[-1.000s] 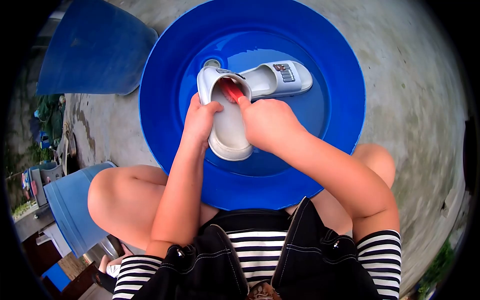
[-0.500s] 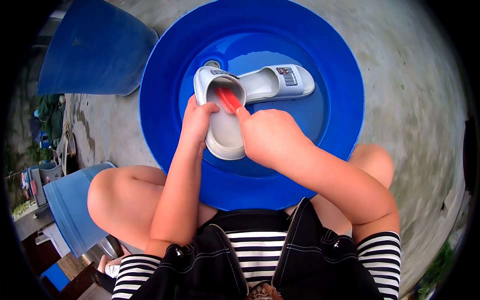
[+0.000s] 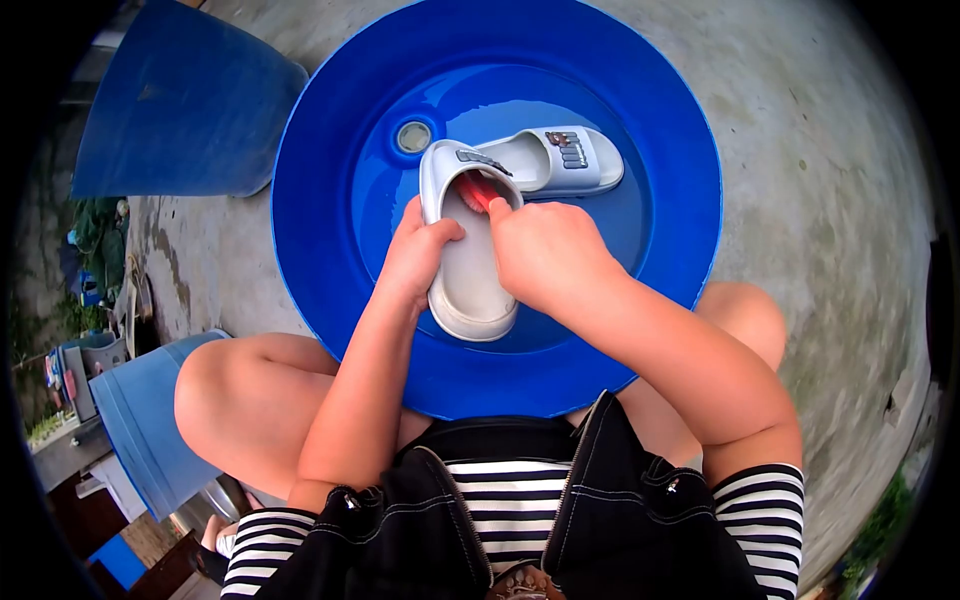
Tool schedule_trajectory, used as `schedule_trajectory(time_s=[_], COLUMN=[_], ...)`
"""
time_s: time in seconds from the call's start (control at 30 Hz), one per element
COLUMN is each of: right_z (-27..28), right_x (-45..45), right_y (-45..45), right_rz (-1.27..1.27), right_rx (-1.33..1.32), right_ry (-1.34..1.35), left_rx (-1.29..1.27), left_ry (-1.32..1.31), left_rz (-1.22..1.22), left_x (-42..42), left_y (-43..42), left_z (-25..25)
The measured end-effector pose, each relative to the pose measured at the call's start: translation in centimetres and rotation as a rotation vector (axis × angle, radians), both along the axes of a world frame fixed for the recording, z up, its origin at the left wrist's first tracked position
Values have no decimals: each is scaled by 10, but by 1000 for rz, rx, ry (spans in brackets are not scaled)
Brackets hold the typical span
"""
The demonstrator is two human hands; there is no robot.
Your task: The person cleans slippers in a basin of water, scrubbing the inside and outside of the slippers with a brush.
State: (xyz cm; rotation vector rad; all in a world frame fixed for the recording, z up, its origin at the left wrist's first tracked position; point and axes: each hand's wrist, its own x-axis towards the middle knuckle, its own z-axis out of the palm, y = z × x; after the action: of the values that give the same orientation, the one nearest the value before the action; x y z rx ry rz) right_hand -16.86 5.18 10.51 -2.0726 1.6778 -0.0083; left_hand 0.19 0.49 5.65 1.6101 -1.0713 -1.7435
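My left hand (image 3: 415, 255) grips a pale grey slide sandal (image 3: 468, 270) by its left side, thumb on the footbed, holding it tilted over the tub. In my right hand (image 3: 550, 255) is a red brush (image 3: 478, 190), its head pushed inside the sandal under the strap, so the bristles are only partly seen. The matching slide sandal (image 3: 590, 162), with a decorated strap, lies behind in the shallow water. Both hands are above a large round blue tub (image 3: 345, 345), which has a round plug (image 3: 413, 137) on its floor.
A big dark blue bin (image 3: 185, 110) stands at the upper left. A lighter blue bucket (image 3: 150, 420) is beside my left knee. Concrete ground (image 3: 820, 240) surrounds the tub, and a person's foot (image 3: 212, 533) shows at the lower left.
The held sandal has shifted right and slightly toward me, with both hands following. The brush has gone deeper under its strap, and the tub's plug is now uncovered.
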Motion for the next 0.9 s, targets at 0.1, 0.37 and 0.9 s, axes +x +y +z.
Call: schedule_trajectory(time_s=[0.1,0.37,0.9], right_z=[-33,-10,-37], right_x=[4,15,8], right_y=[-13,-4,-31], right_rz=[-58,-31,-33], right_rx=[-99,-40,-3], right_ry=[11,-85,-45], left_rx=[30,17,-88], left_ry=[18,-8,-160], left_rz=[-79,-84,-152], left_x=[-9,16,-1], left_y=[10,-8,3], left_z=[1,-7,-10])
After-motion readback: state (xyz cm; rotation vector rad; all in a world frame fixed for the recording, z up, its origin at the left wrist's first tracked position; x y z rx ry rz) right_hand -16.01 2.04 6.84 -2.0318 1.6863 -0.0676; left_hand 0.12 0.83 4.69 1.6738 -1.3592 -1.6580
